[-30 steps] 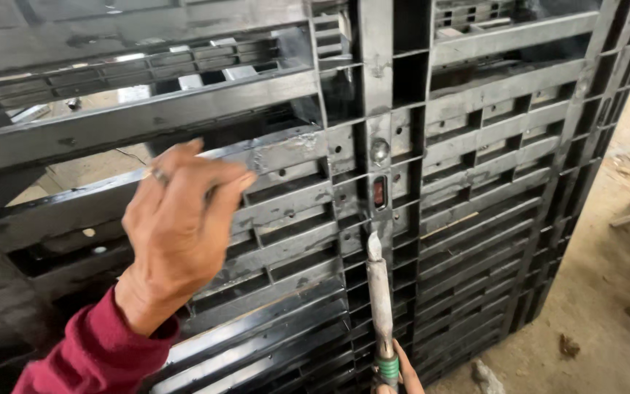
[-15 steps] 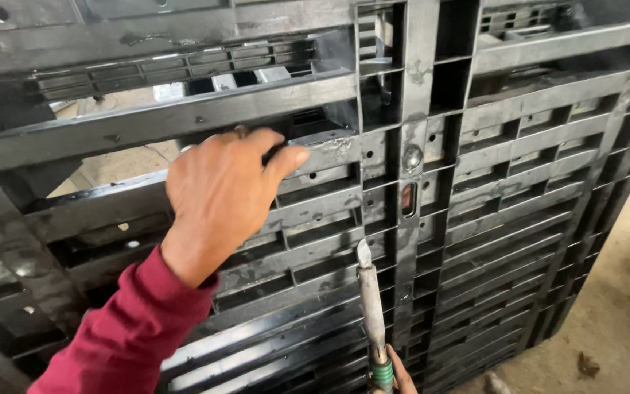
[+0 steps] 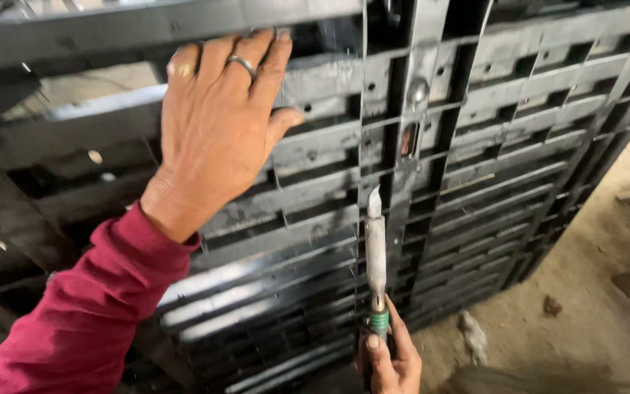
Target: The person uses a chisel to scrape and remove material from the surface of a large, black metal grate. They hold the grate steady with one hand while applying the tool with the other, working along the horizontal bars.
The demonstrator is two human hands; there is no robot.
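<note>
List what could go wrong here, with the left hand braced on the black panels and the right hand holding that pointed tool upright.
1. The pointed tool rises close below the left hand; a slip upward might jab the wrist or palm.
2. The left hand presses flat on the ribbed black panels, fingers over an edge; if the leaning stack shifts, they could get pinched.
3. The right hand has its grip only on the tool's bottom end, so the tip may wander.

Left hand [image 3: 216, 128] lies flat on the upright panel [image 3: 475, 146]; the tool [image 3: 375, 252] rises to its right.
</note>
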